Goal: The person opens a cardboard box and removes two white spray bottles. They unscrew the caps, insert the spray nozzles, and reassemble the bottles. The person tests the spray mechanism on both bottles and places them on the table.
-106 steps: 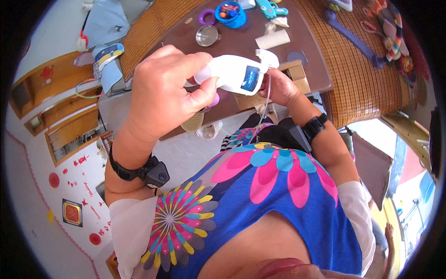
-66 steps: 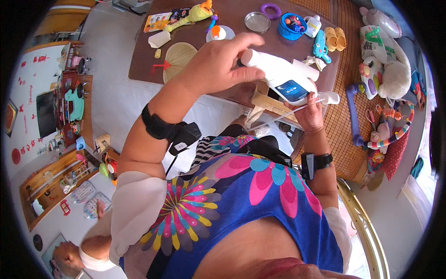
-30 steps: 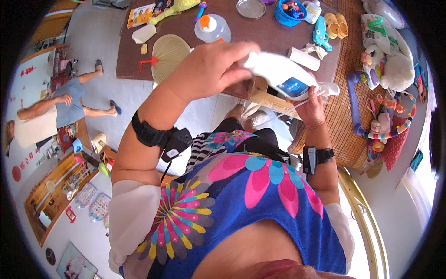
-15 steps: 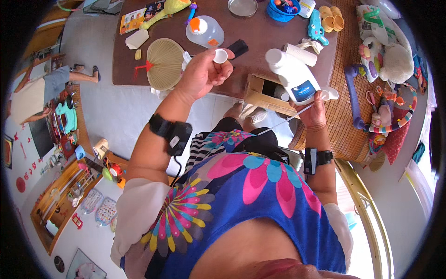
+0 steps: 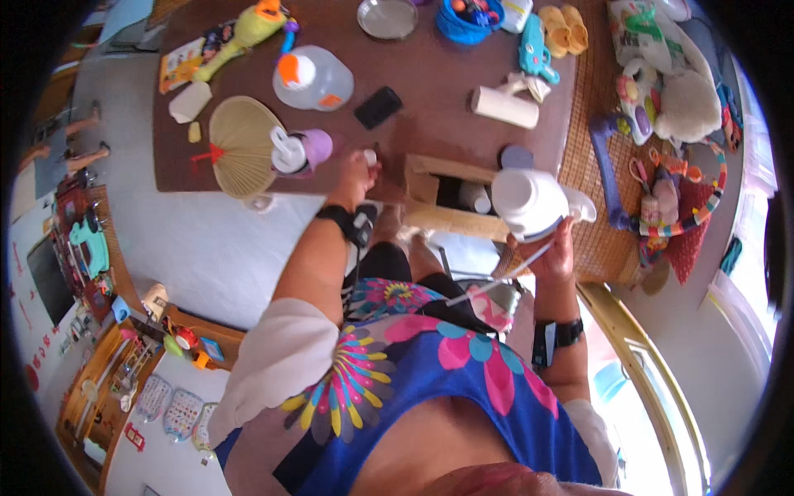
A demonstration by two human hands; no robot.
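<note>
Left hand (image 5: pixel 356 178) has withdrawn from the neck of the white bottle (image 5: pixel 529 198) and lowered, with a white cap (image 5: pixel 370 156), to the left of the carton (image 5: pixel 455 221). Bottle, at carton's right end, has swung its top toward the camera; blue label turned from view.

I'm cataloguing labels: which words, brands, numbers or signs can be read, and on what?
None readable.
Clear plastic jug with orange cap: label too small.
Colourful printed paper: too small.
White plastic bag with green print: too blurred.
Red wall decals: too small.
White plastic bottle in right hand: no lettering visible.
</note>
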